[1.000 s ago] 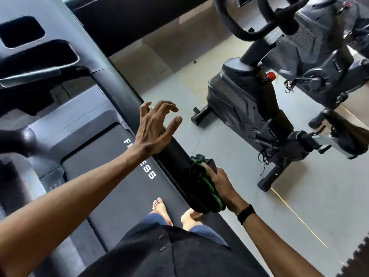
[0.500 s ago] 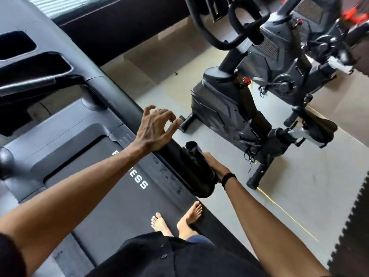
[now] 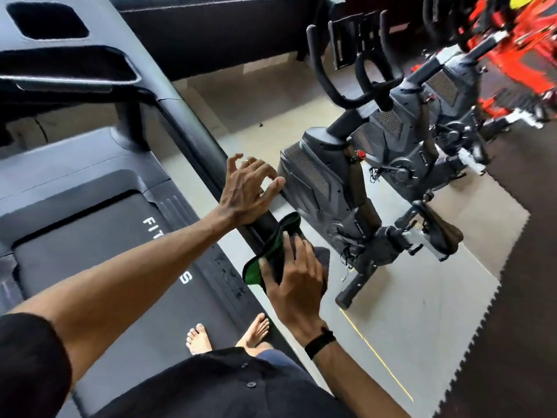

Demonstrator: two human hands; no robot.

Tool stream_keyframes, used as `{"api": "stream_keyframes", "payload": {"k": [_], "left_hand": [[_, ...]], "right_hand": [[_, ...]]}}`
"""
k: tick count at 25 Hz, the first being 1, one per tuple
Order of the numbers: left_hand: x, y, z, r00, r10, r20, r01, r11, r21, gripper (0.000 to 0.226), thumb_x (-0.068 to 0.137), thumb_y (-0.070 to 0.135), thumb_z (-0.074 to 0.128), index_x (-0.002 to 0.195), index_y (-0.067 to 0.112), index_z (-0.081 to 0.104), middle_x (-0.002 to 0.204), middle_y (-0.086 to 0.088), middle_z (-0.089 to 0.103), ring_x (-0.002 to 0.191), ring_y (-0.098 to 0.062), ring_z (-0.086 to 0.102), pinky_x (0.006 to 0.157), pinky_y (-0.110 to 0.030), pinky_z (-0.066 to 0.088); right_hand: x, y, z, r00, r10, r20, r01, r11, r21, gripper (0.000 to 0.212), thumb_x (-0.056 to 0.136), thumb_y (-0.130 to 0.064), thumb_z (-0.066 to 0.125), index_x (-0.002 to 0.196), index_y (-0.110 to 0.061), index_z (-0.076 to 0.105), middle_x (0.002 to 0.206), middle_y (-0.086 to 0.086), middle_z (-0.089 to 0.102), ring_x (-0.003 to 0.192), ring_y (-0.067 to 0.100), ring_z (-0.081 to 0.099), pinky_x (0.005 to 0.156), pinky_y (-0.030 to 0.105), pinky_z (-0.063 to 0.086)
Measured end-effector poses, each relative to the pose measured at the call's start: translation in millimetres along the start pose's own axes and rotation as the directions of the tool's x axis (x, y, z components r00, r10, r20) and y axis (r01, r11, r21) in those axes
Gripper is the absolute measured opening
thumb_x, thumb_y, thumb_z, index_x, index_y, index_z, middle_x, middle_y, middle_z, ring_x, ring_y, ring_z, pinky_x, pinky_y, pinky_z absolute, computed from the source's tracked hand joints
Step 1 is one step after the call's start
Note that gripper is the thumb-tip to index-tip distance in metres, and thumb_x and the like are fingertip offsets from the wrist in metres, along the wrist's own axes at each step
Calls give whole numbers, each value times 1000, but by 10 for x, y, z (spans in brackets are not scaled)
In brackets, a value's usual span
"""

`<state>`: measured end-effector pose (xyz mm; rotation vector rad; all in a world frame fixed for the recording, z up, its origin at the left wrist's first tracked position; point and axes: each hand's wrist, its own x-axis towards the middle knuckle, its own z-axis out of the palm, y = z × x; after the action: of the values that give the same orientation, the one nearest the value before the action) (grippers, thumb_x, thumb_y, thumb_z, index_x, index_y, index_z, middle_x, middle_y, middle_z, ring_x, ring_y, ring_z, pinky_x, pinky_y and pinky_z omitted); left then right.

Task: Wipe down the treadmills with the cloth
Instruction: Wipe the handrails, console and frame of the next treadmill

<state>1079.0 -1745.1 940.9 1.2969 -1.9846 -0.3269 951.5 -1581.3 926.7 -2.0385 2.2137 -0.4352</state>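
While one left hand (image 3: 245,194) hovers, one right hand (image 3: 297,282) holds one cloth (image 3: 265,257).

White letters on the treadmill belt (image 3: 90,251): "FIT" at far end, "S" at near end; the left forearm hides the middle letters.

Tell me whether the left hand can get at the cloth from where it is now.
Probably yes. The left hand rests on the handrail just above the cloth, with nothing between them; the right hand already presses the cloth there.
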Motion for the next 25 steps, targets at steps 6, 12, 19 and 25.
{"api": "stream_keyframes", "payload": {"k": [6,12,19,25], "left_hand": [[-727,188,-169,980,-187,-74,165,957,-238,46,102,39,33,76,11,57,69,-1,59,64,-22,55,65,-45,44],[-1141,446,-85,876,-472,-95,432,858,-279,30,89,54,54,98,25,57,81,13,59,68,0,55,63,-25,45],[-1149,878,234,598,-792,-126,709,595,-378,51,82,47,73,118,21,47,113,-1,61,103,-21,60,89,-38,50],[-979,1163,104,518,-818,-251,700,574,-425,37,75,10,83,100,17,55,84,5,60,76,-7,60,67,-11,44]], "right_hand": [[68,291,24,819,-574,-12,572,818,-51,62,87,-34,65,142,-9,53,150,26,43,139,44,40,107,57,41],[150,370,-21,661,-751,-5,742,652,154,49,91,-33,67,134,-13,62,156,22,35,147,42,26,113,61,31],[643,725,-241,947,-289,136,161,800,578,50,91,-23,71,135,-7,55,140,8,54,136,22,44,114,22,29],[973,785,-542,851,-440,287,120,694,710,33,79,-15,80,108,-16,64,97,0,71,90,13,67,83,31,55]]}}
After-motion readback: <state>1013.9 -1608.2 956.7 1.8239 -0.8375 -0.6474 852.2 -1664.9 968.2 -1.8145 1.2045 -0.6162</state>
